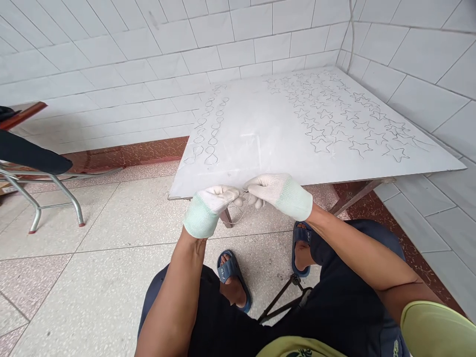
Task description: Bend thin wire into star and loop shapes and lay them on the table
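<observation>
Both my hands wear white knit gloves with pale green cuffs and meet just in front of the table's near edge. My left hand pinches a thin wire, which loops down below the fingers. Fingers of my right hand close on the same wire, right beside the left fingertips. Part of the wire is hidden by the gloves. On the white tabletop lie many star-shaped wire pieces to the right. Figure-eight wire pieces stand in two columns at the left.
Tiled walls border the table's back and right side. A metal-legged stool is on the floor at the left, with a dark-clothed limb above it. My feet in blue slippers rest on the floor below, near dark metal legs.
</observation>
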A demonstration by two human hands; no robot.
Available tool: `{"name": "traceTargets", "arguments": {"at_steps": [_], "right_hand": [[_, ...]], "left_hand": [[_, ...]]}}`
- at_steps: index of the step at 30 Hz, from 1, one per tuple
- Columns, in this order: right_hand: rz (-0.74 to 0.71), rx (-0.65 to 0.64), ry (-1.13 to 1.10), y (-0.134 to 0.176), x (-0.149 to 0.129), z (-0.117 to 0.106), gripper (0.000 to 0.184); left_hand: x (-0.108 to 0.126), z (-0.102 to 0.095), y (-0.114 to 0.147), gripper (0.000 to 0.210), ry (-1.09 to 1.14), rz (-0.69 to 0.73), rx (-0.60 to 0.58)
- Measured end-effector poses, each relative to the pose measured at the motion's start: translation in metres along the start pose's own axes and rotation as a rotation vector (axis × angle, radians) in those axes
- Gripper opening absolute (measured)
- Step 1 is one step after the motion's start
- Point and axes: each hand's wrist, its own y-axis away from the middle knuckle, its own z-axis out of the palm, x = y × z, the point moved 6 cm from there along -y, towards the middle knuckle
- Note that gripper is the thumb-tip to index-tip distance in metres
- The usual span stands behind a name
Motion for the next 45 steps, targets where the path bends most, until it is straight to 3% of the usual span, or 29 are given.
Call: {"name": "traceTargets", "arguments": {"at_steps": [6,9,14,15,17,21,27,38,45], "right_hand": [[0.025,-0.019,0.054,0.002,0.005,0.002,0.019],[0.069,0.071,0.078,0.003,0.009,-0.002,0.02],[-0.035,0.294,0.122,0.005,0.007,-0.016,0.021],[-0.036,0.32,0.091,0.006,0.007,-0.016,0.02],[-0.032,0.362,0.018,0.01,0.006,-0.015,0.016],[-0.084,0.388,0.017,0.013,0.004,-0.009,0.018],[-0.086,0.391,0.056,0.01,0.014,-0.007,0.021],[-0.145,0.374,0.321,0.013,0.008,-0.008,0.027],[-0.129,0.361,0.402,0.015,0.007,-0.01,0.029]], "left_hand": [[-0.009,0.003,0.002,0.045,-0.119,-0.088,-0.058],[0.009,0.003,0.007,0.048,-0.322,0.039,-0.026],[0.067,0.006,0.044,0.046,-0.976,0.446,0.462],[0.072,0.015,0.05,0.041,-1.075,0.496,0.463],[0.073,0.037,0.056,0.029,-1.245,0.577,0.35],[0.062,0.058,0.051,0.03,-1.469,0.506,0.294],[0.049,0.059,0.041,0.041,-1.541,0.407,0.24],[0.039,0.055,0.032,0.057,-1.53,0.441,0.204],[0.036,0.054,0.037,0.055,-1.483,0.544,0.281]]}}
